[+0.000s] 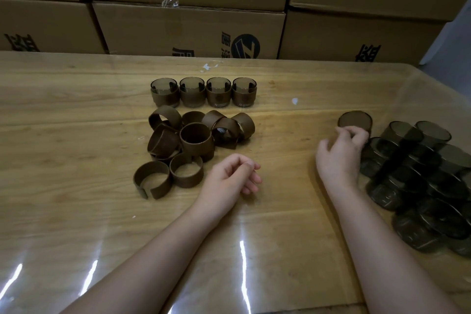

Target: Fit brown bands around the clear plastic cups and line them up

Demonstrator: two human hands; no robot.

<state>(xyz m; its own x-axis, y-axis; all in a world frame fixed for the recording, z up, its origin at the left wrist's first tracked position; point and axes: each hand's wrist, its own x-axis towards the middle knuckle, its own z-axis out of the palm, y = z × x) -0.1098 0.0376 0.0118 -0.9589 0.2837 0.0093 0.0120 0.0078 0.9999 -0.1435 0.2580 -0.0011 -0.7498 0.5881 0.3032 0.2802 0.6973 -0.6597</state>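
- The right hand (341,153) reaches forward and to the right; its fingers are curled round the near wall of one clear cup (355,120), which stands roughly upright with its round end facing up, just left of the heap
- Beside that hand, on its right, lies the heap of bare cups (420,173), dark-tinted, tipped over and piled on one another
- The left hand (230,176) rests on the desk (76,109), fingers loosely curled, holding nothing
- Just left of the left hand sits the pile of loose brown bands (193,140); the nearest is a closed ring (186,171) standing on its edge; the held cup is well apart from it, off to the right; so the left hand looks the likelier to take a band while the cup comes leftward
- Beyond the bands stands a row of four banded cups (204,94), touching side by side; its right end is free
- Cartons (188,28) are stacked behind the desk
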